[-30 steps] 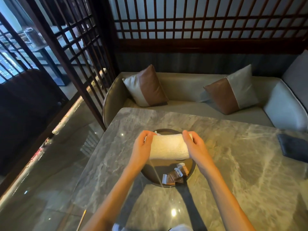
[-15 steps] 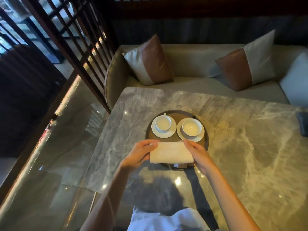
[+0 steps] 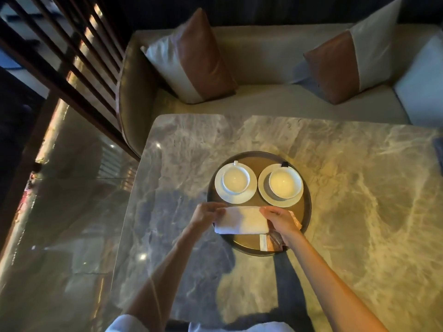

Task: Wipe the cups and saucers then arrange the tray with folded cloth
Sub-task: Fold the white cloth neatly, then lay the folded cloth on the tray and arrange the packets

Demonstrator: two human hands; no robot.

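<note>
A round dark tray (image 3: pixel 308 209) sits on the marble table (image 3: pixel 359 212). Two white cups stand on white saucers at its far side, the left cup (image 3: pixel 235 180) and the right cup (image 3: pixel 285 183). A folded white cloth (image 3: pixel 242 220) lies across the tray's near left part. My left hand (image 3: pixel 207 215) pinches the cloth's left end. My right hand (image 3: pixel 280 220) grips its right end, fingers curled over the top. Small sachets (image 3: pixel 269 240) lie on the tray just below my right hand, partly hidden by it.
A sofa with two brown-and-grey cushions (image 3: pixel 191 58) (image 3: pixel 352 61) runs along the table's far edge. A dark wooden lattice screen (image 3: pixel 62 58) stands at the left. A dark blue item (image 3: pixel 438 152) lies at the table's right edge.
The cloth came down from held up in front of the cups to lying on the tray's near side. Both hands moved with it. The camera tilted downward.
</note>
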